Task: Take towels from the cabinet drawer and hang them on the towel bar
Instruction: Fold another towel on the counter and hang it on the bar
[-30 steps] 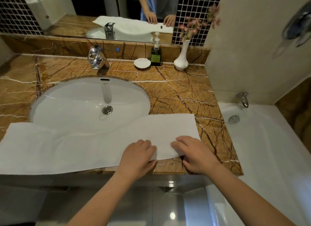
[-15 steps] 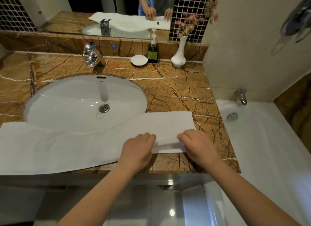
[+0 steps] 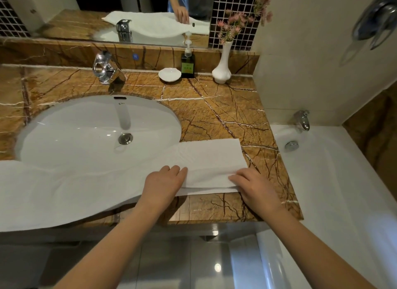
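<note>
- Head view: a white towel [image 3: 90, 187] lies across the brown marble counter [image 3: 214, 116] and the front of the sink [image 3: 64, 134], from lower left to centre.
- The left grip [image 3: 163, 183] and right grip [image 3: 255, 189] press its folded right end, fingers laid flat and clasping nothing.
- A bathtub [image 3: 333, 181] stands at right.

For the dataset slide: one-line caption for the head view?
Left hand and right hand rest on a white towel spread across the marble counter and sink.
</note>
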`<state>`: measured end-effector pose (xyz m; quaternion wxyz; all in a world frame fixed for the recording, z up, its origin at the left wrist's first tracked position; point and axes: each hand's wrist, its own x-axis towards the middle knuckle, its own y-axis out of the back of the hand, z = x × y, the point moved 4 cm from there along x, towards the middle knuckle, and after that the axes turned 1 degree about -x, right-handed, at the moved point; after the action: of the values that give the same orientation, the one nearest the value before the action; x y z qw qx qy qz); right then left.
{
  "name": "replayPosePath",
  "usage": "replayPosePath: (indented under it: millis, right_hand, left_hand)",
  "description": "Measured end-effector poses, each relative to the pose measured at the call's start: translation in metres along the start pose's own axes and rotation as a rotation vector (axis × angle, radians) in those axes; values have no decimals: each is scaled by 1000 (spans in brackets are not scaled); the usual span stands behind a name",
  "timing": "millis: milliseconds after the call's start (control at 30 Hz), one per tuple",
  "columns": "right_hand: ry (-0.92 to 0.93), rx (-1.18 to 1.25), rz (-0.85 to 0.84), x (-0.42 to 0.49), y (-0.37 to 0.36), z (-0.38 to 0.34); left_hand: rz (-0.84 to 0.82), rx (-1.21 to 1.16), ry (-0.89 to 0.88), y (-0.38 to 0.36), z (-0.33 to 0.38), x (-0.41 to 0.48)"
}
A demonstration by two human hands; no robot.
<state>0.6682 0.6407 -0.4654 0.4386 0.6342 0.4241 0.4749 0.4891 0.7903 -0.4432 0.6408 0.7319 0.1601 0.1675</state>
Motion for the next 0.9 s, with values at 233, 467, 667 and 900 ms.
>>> replayPosePath:
  millis: [233, 467, 667, 900]
  right_hand:
    - [-11, 51, -4, -2, 7, 3]
    - [17, 52, 68, -6, 12, 5]
    - [-18, 47, 73, -12, 10, 9]
    - [-33, -18, 110, -7, 8, 2]
  left_hand:
    - [120, 15, -159, -4, -13, -1]
    - [238, 34, -222, -7, -25, 1]
    - [188, -30, -191, -23, -28, -11]
    - [74, -314, 28, -11, -40, -4]
